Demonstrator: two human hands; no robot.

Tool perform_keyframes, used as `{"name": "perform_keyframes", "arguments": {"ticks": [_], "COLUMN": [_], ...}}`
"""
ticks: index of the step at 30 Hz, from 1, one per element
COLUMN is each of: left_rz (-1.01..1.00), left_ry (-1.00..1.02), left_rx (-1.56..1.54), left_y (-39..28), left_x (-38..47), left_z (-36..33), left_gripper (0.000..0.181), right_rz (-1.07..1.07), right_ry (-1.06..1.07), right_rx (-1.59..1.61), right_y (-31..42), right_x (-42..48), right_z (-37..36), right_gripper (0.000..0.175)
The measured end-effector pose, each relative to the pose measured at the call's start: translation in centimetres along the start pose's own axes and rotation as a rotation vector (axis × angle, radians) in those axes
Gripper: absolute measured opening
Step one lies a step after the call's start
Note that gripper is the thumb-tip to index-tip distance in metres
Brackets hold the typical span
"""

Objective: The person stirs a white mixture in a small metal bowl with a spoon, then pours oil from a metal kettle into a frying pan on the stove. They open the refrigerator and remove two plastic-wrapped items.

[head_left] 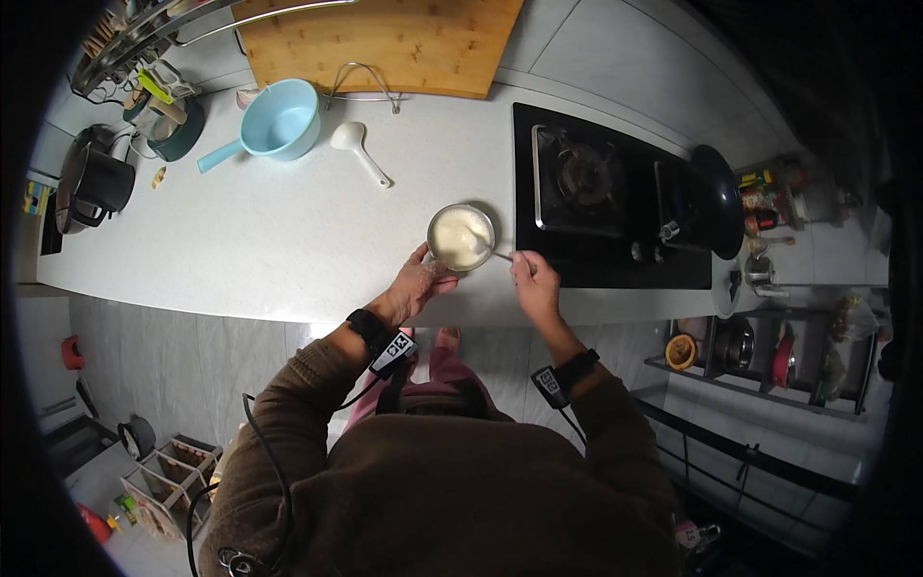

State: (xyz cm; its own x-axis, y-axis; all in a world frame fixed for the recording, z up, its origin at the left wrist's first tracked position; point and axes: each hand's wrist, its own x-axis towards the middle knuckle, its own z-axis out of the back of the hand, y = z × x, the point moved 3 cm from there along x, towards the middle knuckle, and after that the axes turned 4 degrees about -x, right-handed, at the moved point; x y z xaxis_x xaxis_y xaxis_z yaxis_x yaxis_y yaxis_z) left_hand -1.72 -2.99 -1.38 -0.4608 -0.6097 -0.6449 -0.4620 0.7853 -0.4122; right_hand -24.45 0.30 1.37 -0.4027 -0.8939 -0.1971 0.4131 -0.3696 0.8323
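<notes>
A small metal bowl (432, 249) is over the white countertop near the hob's left edge. Pale, creamy liquid or batter (451, 234) fills much of it. My left hand (418, 283) grips the bowl at its lower left side, and some whitish residue shows on the skin. In my right hand (536, 283) is the thin handle of a spoon (479, 247), whose head dips into the mixture. Whether the bowl rests on the counter or is slightly lifted, I cannot tell.
A black gas hob (588, 252) with a dark wok (710, 202) lies right. Left are a white ladle (360, 153), a light-blue dipper (281, 126) and a dark pot (104, 180). A wooden board (382, 47) leans on the wall behind a wire stand (360, 97).
</notes>
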Motion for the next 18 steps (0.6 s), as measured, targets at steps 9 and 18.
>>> {"name": "perform_keyframes", "arguments": {"ticks": [9, 18], "left_rz": [0.038, 0.044], "left_ry": [-0.076, -0.068], "left_rx": [0.030, 0.032], "left_y": [0.6, 0.6], "left_x": [-0.1, -0.6], "left_z": [0.0, 0.2], "left_gripper": [0.075, 0.076], "right_rz": [0.138, 0.126], "right_ry": [0.011, -0.008], "right_rx": [0.054, 0.004], "right_y": [0.7, 1.1], "right_x": [-0.6, -1.0], "right_z": [-0.2, -0.2], "right_gripper": [0.021, 0.021]}}
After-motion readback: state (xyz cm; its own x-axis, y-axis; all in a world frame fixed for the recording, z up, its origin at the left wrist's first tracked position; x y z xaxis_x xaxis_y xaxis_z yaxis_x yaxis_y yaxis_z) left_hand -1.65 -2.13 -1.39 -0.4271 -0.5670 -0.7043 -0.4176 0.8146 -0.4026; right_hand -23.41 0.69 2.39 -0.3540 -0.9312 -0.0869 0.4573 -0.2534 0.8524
